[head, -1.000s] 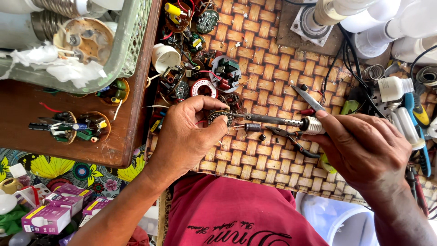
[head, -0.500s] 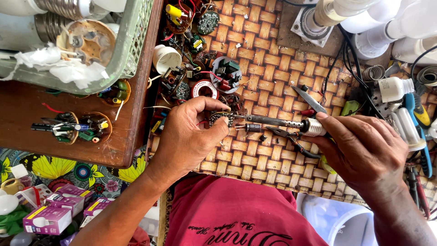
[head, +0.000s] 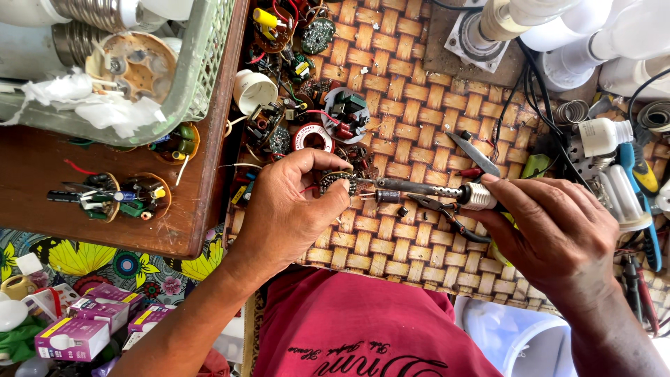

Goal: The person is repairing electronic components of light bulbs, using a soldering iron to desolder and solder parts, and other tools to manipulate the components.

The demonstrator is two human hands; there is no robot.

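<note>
My left hand (head: 287,209) pinches a small round circuit board (head: 337,181) over the woven mat (head: 391,237). My right hand (head: 558,234) grips a soldering iron (head: 426,188) by its handle, the metal tip pointing left and touching the board's edge. Black pliers (head: 447,216) lie on the mat just under the iron. A heap of small circuit boards and coils (head: 314,119) sits right behind my left hand.
A green plastic basket (head: 202,77) with lamp bases stands on a wooden board (head: 105,223) at the left, with loose circuit boards (head: 118,197) in front of it. White bulbs (head: 558,28), black cables, a knife (head: 473,153) and blue-handled tools (head: 645,202) crowd the right. Small purple boxes (head: 77,336) lie lower left.
Both hands stay almost still. The iron's tip keeps contact with the small board; only a slight shift of my left fingers shows.
</note>
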